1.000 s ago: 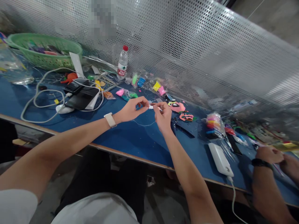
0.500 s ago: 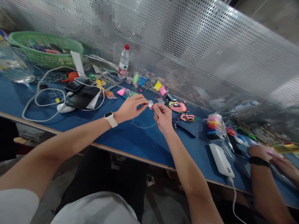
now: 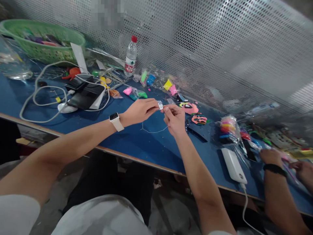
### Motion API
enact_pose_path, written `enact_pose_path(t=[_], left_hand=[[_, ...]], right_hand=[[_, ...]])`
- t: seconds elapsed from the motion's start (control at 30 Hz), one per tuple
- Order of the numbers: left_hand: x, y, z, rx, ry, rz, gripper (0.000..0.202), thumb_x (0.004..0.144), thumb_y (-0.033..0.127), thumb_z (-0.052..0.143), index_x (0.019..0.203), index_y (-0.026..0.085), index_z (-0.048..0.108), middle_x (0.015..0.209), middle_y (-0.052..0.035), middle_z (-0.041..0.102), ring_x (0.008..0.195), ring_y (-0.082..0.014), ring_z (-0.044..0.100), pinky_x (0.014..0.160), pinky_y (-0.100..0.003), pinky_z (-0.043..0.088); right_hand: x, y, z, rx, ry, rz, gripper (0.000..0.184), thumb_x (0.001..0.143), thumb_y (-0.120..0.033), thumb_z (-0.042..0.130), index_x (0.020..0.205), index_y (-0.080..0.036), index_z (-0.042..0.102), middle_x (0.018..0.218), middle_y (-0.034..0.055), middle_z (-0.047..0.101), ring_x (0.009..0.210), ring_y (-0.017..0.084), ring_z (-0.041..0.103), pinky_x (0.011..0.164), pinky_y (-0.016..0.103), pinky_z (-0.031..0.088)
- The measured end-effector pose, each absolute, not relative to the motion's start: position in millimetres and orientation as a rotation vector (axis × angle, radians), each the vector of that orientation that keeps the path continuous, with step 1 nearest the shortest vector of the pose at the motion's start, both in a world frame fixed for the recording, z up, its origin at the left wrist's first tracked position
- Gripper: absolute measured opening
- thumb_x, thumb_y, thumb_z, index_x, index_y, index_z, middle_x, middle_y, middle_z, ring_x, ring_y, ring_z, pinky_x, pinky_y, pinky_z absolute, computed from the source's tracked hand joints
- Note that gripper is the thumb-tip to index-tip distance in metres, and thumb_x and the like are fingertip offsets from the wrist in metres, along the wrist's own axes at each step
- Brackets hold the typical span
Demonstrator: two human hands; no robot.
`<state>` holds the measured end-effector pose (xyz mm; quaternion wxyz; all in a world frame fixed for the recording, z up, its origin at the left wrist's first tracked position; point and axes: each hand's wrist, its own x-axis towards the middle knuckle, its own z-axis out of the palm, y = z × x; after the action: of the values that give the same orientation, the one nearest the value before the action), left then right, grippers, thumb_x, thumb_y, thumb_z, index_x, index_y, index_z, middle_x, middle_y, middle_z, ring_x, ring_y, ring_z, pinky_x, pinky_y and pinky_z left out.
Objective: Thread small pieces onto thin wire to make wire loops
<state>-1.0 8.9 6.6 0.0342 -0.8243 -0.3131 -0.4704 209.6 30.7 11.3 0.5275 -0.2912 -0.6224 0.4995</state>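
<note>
Small white piece (image 3: 160, 105) is held just above the middle of the blue tabletop (image 3: 132, 143), pinched between the fingertips of both hands. The left hand (image 3: 139, 111), with a pale smartwatch (image 3: 115, 121) on its wrist, grips it from the left with thumb and forefinger closed on it. The right hand (image 3: 174, 119) closes its thumb and forefinger on the piece's right edge, its other fingers curled. The piece is too small to tell what it is made of. A thin white thread (image 3: 154, 131) lies in a loose curve on the table just below the hands. Along the table's far edge stands a perforated metal screen (image 3: 220, 49), with a water bottle (image 3: 130, 57) with a red cap upright against it. At far left sits a green basket (image 3: 49, 45); nearer lie black phones (image 3: 84, 98) tangled in white cables (image 3: 39, 98). Small bags of coloured clay (image 3: 168, 85) are scattered beyond the hands, and two pink clay figures (image 3: 189, 107) lie just right of them. Further right are a bagged stack of coloured clay (image 3: 227, 129) and a white power bank (image 3: 234, 165) near the front edge. A co-worker's hand (image 3: 270, 156) with a black wristband rests at the right. Bare grey floor shows under the table.
</note>
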Motion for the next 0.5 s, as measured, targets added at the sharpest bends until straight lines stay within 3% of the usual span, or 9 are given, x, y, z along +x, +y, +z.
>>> enact_pose_path(t=[0.23,0.5], left_hand=[[4,0,11,-2.447,-0.913,-1.493,0.016,0.112,0.022,0.058,0.097,0.02,0.065,0.083,-0.0029,0.068,0.07,-0.0155,0.063,0.064,-0.028,0.045],[5,-7,13,-2.385,-0.918,-1.449,0.027,0.117,0.029,0.051,0.097,0.021,0.067,0.08,-0.0024,0.065,0.068,-0.0152,0.063,0.06,-0.029,0.041]], right_hand=[[210,20,14,-0.731,-1.579,0.879,0.049,0.087,-0.072,0.089,0.088,-0.026,0.075,0.077,-0.0003,0.078,0.039,0.007,0.044,0.036,0.027,0.034],[212,16,10,-0.685,-1.638,0.66,0.038,0.094,-0.065,0.087,0.093,-0.028,0.078,0.074,-0.0019,0.073,0.043,0.009,0.051,0.038,0.028,0.04]])
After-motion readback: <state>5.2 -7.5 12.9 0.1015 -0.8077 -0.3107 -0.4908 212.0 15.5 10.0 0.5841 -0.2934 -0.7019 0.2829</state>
